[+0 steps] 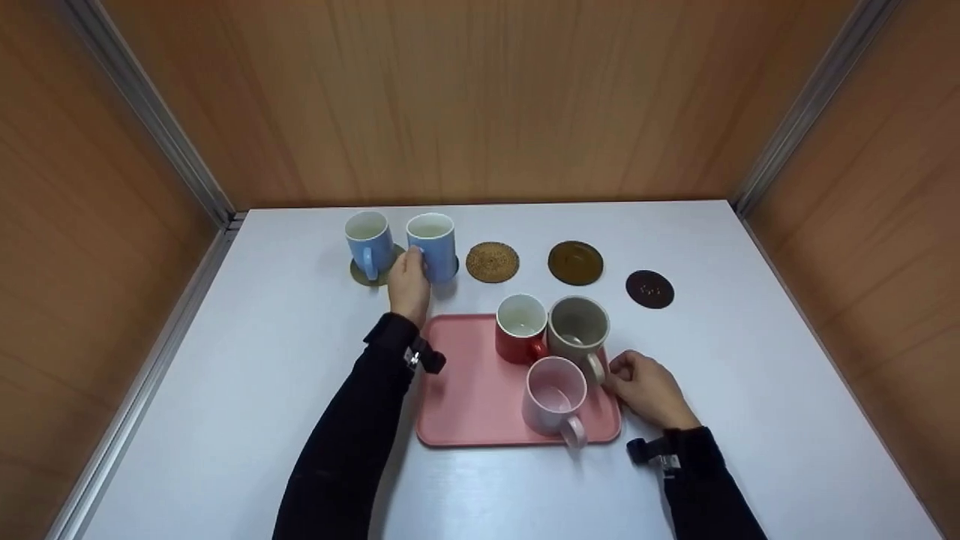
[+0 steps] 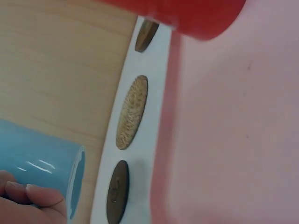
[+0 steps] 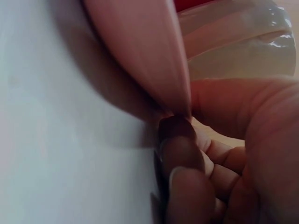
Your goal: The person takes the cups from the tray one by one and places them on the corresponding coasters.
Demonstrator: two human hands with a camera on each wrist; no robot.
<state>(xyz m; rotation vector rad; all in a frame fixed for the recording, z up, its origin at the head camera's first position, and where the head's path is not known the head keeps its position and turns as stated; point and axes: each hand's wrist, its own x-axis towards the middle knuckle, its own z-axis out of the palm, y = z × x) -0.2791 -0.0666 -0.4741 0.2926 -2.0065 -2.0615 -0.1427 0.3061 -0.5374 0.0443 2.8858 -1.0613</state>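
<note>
My left hand (image 1: 409, 289) holds a light blue mug (image 1: 442, 255) by its handle side. The left wrist view shows this mug (image 2: 37, 144) held clear of a dark round coaster (image 2: 117, 193). To its left a second blue mug (image 1: 380, 247) sits on a green coaster (image 1: 360, 276). At the pink tray's (image 1: 465, 405) right edge, my right hand (image 1: 652, 390) pinches the rim (image 3: 163, 60) between thumb and fingers. On the tray stand a red mug (image 1: 516, 346), a grey-beige mug (image 1: 564, 345) and a pink mug (image 1: 541, 412).
A woven tan coaster (image 1: 493, 262), a brown coaster (image 1: 575, 262) and a dark coaster (image 1: 650, 289) lie behind and to the right of the tray. Wooden panels (image 1: 480, 105) enclose the white table (image 1: 247, 375) at the back and sides.
</note>
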